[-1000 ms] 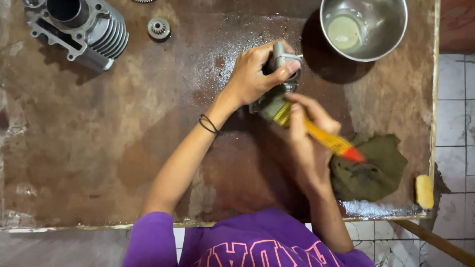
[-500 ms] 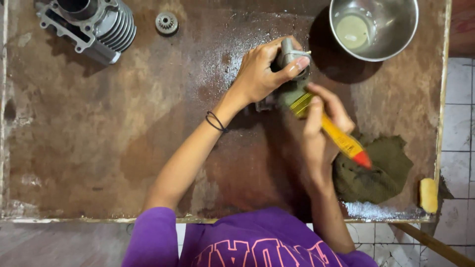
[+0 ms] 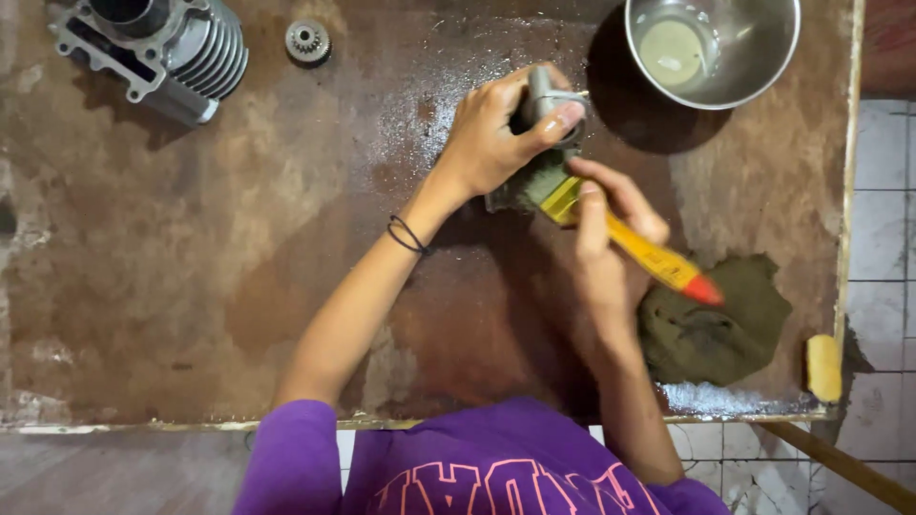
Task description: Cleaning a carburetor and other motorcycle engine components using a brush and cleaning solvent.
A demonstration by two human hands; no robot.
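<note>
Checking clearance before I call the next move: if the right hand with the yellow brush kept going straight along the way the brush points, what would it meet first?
The right hand aims the yellow brush up-left; its bristles already meet the small metal part held by the left hand. Beyond lies bare table, probably.

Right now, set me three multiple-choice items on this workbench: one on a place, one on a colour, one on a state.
1. Where does the finned engine cylinder lie on the rusty table?
A. far left corner
B. near right corner
C. inside the bowl

2. What colour is the handle of the paintbrush?
A. blue with a white tip
B. yellow with a red tip
C. all black

3. What is the left hand doing?
A. resting flat on the table
B. gripping a small grey metal part
C. lifting the steel bowl

Answers: 1 A, it sits at the top left, beside a small gear. 2 B, seen in the right hand. 3 B, fingers wrap the part while the bristles touch it.
</note>
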